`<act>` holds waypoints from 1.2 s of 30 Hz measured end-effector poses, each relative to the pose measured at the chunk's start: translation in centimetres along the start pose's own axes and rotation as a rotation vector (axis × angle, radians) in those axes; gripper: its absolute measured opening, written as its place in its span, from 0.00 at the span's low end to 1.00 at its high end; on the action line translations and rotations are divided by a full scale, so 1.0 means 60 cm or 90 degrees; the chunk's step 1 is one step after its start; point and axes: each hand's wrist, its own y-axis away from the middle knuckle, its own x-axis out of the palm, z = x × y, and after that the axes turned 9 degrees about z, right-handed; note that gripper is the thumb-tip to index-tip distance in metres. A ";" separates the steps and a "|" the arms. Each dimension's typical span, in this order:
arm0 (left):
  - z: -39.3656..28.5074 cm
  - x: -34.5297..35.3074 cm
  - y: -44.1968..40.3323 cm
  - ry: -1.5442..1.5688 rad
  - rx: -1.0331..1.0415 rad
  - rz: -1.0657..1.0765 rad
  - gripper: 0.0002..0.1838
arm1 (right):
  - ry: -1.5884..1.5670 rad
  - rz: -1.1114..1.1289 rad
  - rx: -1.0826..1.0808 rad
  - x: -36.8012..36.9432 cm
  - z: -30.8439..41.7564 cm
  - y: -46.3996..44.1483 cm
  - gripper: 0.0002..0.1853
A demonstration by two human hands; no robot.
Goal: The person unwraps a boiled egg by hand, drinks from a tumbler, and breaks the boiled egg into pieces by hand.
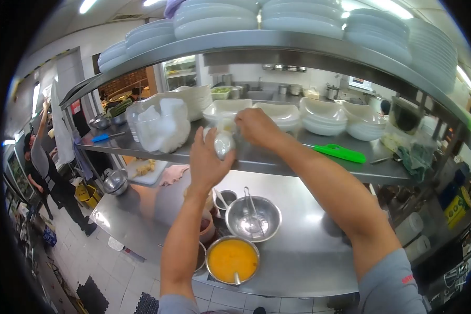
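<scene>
Grey sleeves [388, 285] lie nearest, with both forearms reaching up to the glossy, pale, rounded container [224, 145] at the edge of the lower shelf [293, 153]. The left hand [208, 163] is partly closed about it, thumb on one side and fingers on the other. The right hand [259, 127] is just beyond, its fingers bunched nearly closed; whether they pinch anything, I cannot tell. What the container holds is unclear too.

It looks light and smooth, perhaps a little slippery and inclined to give if squeezed, so a gentle grip around its sides should suit it best.

White bowls [227, 112] stand just behind the hands, likely hard and easy to chip, and limit reach on the far side. A plastic-wrapped stack [165, 125] crowds the left, while a green-handled tool [340, 153] lies right of the right forearm. Overhead, the upper shelf [277, 39] bears plates [302, 21] and restricts lifting. Below, on the counter [311, 235], sit a steel bowl [235, 217] with a utensil in it and a bowl of yellow liquid [233, 260], open to any drips.
</scene>
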 end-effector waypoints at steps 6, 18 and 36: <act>0.007 0.007 0.015 0.048 -0.018 -0.015 0.37 | 0.021 -0.047 -0.053 0.053 -0.006 -0.026 0.13; 0.013 0.020 0.024 0.125 -0.005 -0.094 0.35 | 0.115 0.082 -0.101 0.025 0.017 -0.068 0.11; 0.038 -0.011 0.007 0.311 -0.004 -0.042 0.30 | 0.177 0.008 -0.206 0.049 -0.020 -0.035 0.09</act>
